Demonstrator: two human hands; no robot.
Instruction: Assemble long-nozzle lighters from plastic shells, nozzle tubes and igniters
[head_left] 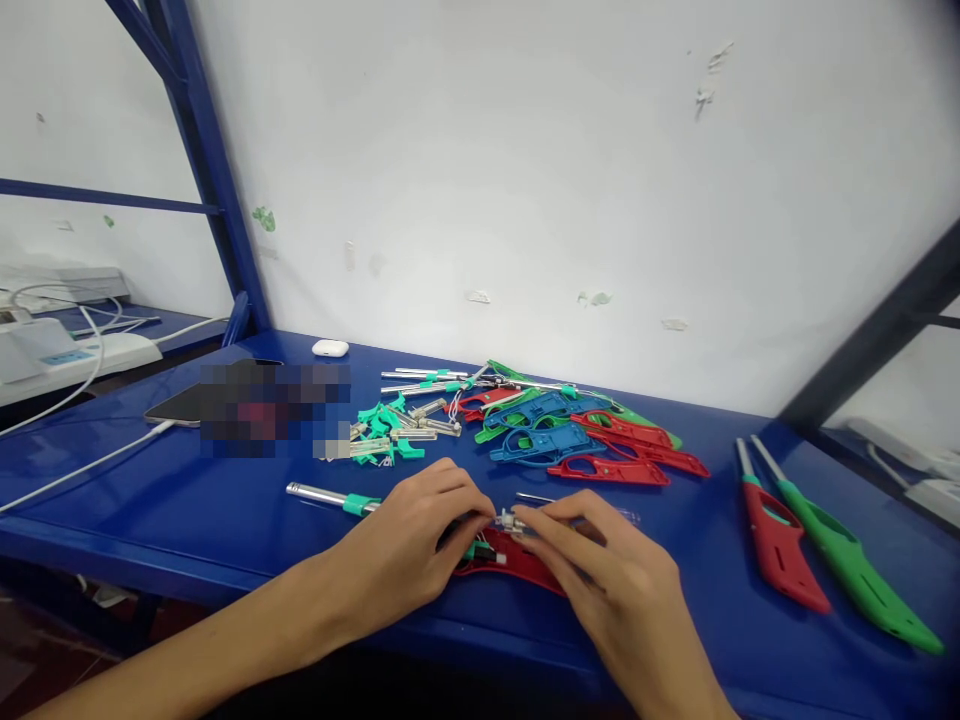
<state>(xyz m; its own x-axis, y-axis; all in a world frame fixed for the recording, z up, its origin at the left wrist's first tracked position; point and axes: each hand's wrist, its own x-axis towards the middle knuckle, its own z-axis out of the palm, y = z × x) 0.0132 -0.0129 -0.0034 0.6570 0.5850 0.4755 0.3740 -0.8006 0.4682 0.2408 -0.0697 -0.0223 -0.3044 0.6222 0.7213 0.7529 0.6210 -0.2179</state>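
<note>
Over the front of the blue table, my left hand (420, 535) and my right hand (611, 565) come together, fingers pinched. Between the right fingertips is a small clear lighter fuel tank with a pale valve end (510, 521); its body is mostly covered by the fingers. My left thumb and forefinger pinch close to that valve, and what they hold is too small to make out. Below both hands lies a red lighter shell half (529, 563) with a black and green part in it. A metal lighter barrel with a green collar (322, 495) sticks out left, behind my left hand.
Red, blue and green shell halves (551, 440) are piled behind the hands, beside clear tanks with green triggers (390, 435) and metal barrels (431, 385). A red lighter (784, 545) and a green lighter (859, 570) lie right. A screwdriver (536, 497), cabled phone (184, 402) and white case (330, 348) are also there.
</note>
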